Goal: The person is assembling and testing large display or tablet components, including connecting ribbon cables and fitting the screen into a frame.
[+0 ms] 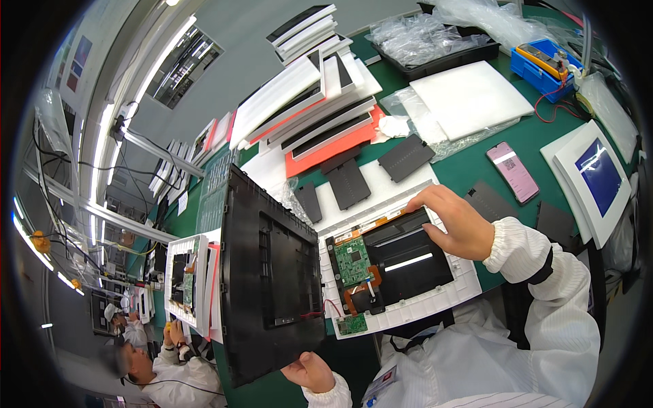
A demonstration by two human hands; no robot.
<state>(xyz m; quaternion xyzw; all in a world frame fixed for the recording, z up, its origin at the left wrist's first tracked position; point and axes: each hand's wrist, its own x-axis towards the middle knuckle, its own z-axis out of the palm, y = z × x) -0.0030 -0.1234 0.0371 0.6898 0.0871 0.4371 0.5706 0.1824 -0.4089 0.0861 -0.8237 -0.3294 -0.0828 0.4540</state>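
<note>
Left hand [311,372] pinching lower edge of black back cover [272,279], propping it upright at near edge of green tabletop [469,166]. Right hand [457,224] resting, fingers curled, on far edge of dark panel [408,262] lying in white foam tray [408,309]. Cover looking stiff, broad, fairly light; edges suiting the grip best. Panel with green circuit board [352,260] and orange ribbon likely fragile. Foam stacks [306,102], pink phone [512,171], blue meter [541,64] crowding far side.

2 hands [457,228], 1 phone [512,171], 1 black frame [272,279].
</note>
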